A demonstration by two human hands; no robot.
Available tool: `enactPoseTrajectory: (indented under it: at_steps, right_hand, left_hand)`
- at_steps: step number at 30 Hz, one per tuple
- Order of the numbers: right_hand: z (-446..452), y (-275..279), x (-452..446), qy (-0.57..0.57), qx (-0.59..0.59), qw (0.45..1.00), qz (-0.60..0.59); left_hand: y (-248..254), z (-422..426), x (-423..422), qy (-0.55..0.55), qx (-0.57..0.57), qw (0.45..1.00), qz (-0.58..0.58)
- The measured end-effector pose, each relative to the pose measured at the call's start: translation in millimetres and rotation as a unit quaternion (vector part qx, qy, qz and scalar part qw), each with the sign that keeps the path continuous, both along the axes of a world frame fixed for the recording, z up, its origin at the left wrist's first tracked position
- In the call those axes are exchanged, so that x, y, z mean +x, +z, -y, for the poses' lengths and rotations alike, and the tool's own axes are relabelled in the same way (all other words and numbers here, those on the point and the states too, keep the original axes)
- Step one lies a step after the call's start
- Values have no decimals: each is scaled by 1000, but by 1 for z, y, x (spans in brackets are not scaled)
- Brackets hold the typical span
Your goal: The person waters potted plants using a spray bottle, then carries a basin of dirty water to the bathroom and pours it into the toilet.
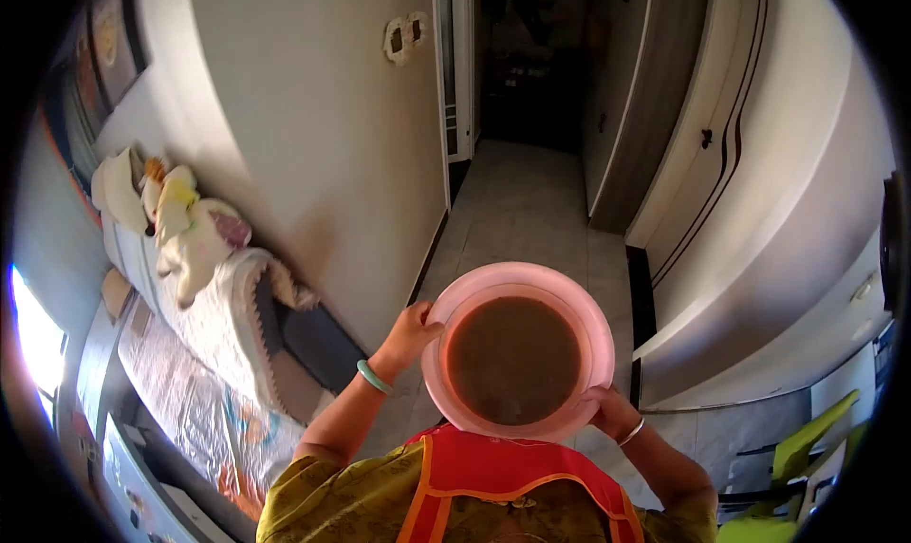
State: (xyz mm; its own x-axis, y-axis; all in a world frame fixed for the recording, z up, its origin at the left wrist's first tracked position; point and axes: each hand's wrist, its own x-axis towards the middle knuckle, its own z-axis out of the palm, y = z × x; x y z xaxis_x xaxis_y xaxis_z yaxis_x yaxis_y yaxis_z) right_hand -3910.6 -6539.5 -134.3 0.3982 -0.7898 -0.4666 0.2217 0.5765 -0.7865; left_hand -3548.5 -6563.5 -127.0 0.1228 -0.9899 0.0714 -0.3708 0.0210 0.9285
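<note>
A pink basin (pixel 598 329) is held in front of my body, over the tiled floor. Dark brownish, murky water (pixel 512 361) fills much of its inside. My left hand (pixel 414 334) is closed on the basin's left rim, with a green bangle on that wrist. On the lower right rim, my right hand (pixel 612 412) grips the basin, and a thin silvery bracelet circles that wrist. The fingers under the rim are partly hidden on both sides. Below the basin shows the red apron (pixel 512 459) with orange edging that I wear.
Ahead, a tiled hallway (pixel 522 201) leads to a dark doorway. A covered sofa (pixel 228 325) with cushions stands left along the wall. To the right are a white door (pixel 697 163), a curved wall (pixel 788 211) and green chairs (pixel 807 439).
</note>
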Motion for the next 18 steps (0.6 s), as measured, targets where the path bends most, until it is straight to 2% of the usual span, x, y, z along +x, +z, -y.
enactPoseTrajectory:
  at_steps: [1,5,7,9,12,13,15,18]
  right_hand:
    - [26,-17,3,-27,22,999,-2]
    - [111,-4,43,-55,-14,998,35]
    - [156,-7,51,-39,-4,999,-11]
    - [208,-11,60,-30,-8,999,-12]
    - [286,-8,71,3,-15,1000,-14]
    - [310,-7,75,20,-21,999,-14]
    - [358,-8,85,15,-28,999,-28]
    - [437,-6,89,30,-43,998,-40]
  left_hand:
    - [5,31,10,-4,-1,1000,1]
    - [17,137,43,-30,5,999,10]
    - [14,184,55,-26,5,1000,3]
    - [10,232,64,-15,-7,999,-46]
    - [8,292,77,-8,16,999,-46]
    - [6,308,82,0,16,999,-48]
    - [8,346,87,46,16,998,36]
    - [24,396,85,84,-3,996,22]
